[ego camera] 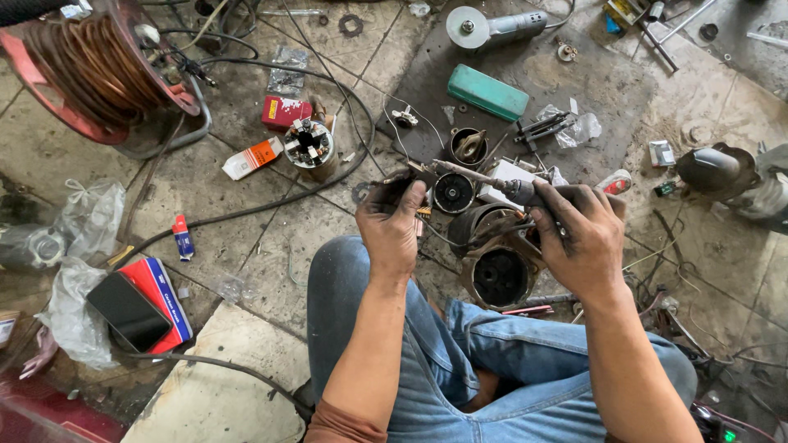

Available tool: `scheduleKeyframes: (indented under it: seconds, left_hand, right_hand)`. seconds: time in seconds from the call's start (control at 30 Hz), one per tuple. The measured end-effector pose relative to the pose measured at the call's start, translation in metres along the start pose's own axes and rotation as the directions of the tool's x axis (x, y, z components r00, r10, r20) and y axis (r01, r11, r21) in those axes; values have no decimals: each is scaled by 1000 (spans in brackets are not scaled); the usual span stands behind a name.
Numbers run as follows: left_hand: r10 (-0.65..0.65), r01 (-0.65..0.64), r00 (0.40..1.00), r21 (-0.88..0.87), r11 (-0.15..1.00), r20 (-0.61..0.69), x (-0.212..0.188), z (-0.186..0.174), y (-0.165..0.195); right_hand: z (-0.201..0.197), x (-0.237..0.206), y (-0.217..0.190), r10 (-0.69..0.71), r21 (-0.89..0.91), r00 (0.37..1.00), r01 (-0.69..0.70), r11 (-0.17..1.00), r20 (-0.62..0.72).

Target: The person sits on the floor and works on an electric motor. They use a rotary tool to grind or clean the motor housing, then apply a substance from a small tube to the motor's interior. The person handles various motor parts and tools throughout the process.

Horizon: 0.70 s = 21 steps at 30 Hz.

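Grimy metal: at frame centre the right hand (579, 234) grips a soldering iron (484, 180), fingers wrapped tight; the left hand (392, 220) pinches a small part (420, 174), above the motor housing (497, 267).

Grimy tiled floor (205, 197) in daylight, with a dark mat (591, 90) and a pale slab (222, 385).

Below my hands, the grimy tiled floor (205, 189) carries a motor housing (499, 275); beyond my grip lies a green case (487, 92), far left a copper-wire spool (98, 70) and a phone (129, 312).
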State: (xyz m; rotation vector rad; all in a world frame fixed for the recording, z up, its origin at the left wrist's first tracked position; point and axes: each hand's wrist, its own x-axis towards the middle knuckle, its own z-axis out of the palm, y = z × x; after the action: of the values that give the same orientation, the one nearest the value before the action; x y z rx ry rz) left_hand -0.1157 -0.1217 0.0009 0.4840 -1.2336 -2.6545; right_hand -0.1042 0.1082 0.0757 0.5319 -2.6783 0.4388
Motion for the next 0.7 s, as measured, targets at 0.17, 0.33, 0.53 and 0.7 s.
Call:
scheduleKeyframes:
  seconds: [0.17,0.33,0.53,0.7]
  left_hand:
    - [55,-54,998,13,998,-19,2,0,-2]
    - [93,-93,996,16,996,-7,3,-2,-4]
    - [79,-78,996,37,996,-30,4,-4,-5]
    - [100,-100,995,34,994,-11,5,-4,-6]
  right_hand:
    - [0,0,-1,-3,4,1000,3,1000,10]
    - [0,0,-2,-1,10,1000,1,1000,1]
    - [1,1,-2,10,1,1000,-10,1000,-17]
    - [2,1,-2,9,3,1000,-9,1000,-13]
